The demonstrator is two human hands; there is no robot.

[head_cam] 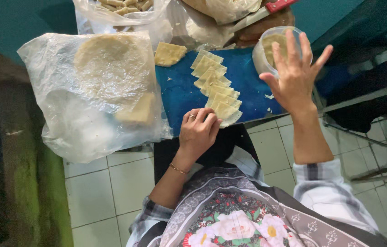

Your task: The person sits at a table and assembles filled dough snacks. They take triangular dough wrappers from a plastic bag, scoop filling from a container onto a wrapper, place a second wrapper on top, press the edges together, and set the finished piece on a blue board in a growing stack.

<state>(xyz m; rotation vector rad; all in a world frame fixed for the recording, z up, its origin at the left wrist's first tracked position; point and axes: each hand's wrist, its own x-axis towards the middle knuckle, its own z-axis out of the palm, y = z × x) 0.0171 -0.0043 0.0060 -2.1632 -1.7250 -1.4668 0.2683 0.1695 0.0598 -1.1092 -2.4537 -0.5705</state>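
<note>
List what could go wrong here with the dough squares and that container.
1. The row of dough squares reaches the near edge of the blue board, where the left hand grips the last one; a tug might drag pieces onto the tiled floor.
2. The right hand, fingers spread, is on the clear container at the board's corner; it could tip.

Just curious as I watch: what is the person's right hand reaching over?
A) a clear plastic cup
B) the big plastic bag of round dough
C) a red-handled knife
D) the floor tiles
A: the right hand, fingers spread, sits over the clear plastic cup at the edge of the blue board, while the left hand touches the row of dough pieces.
</note>
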